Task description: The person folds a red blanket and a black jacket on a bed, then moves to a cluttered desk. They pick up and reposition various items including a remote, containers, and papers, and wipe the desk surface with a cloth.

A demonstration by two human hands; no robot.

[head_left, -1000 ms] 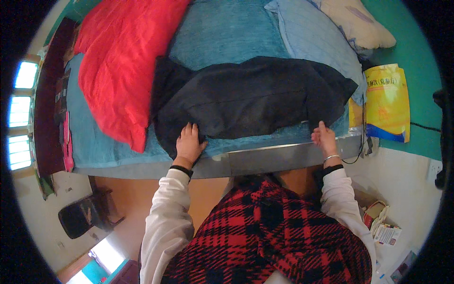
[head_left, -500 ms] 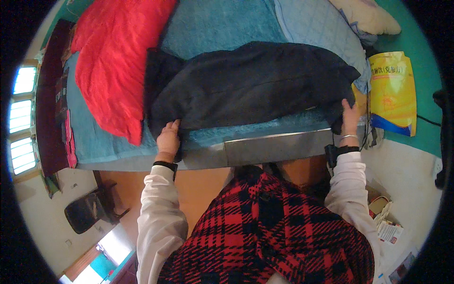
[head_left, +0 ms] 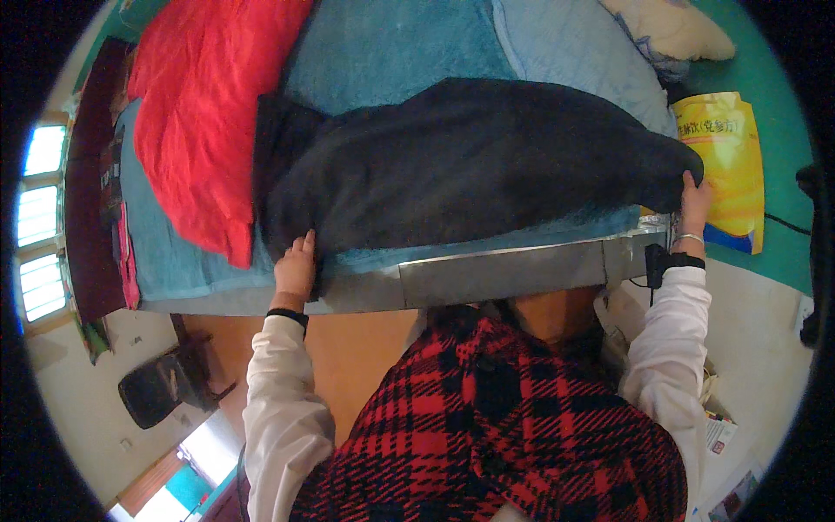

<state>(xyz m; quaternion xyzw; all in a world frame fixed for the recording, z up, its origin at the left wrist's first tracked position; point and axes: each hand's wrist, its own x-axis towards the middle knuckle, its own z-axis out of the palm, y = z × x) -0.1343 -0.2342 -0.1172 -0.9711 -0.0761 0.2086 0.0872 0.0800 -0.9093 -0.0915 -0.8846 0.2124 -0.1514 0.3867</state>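
Note:
A long black garment [head_left: 470, 165], shaped like folded trousers, lies across the near side of the bed. At its left end, my left hand [head_left: 296, 268] grips the lower corner by the bed's front edge. Its right end is pinched in my right hand [head_left: 695, 209] and stretched out past the mattress toward a yellow bag. Between my hands the cloth is drawn fairly smooth, with a few soft folds near the left. The fingertips of both hands are partly hidden by the cloth.
A red quilt [head_left: 204, 130] is heaped at the left, touching the garment. Teal bedding [head_left: 391, 52] lies beneath, with a light blue quilted cover [head_left: 574, 52] behind. The yellow bag [head_left: 731, 165] stands at the right. A grey bed rail [head_left: 496, 274] runs along the front; a dark chair [head_left: 156, 391] is lower left.
My right hand has moved to the right, pulling the garment's right end outward and straightening it. My left hand has shifted slightly left and down with the other end.

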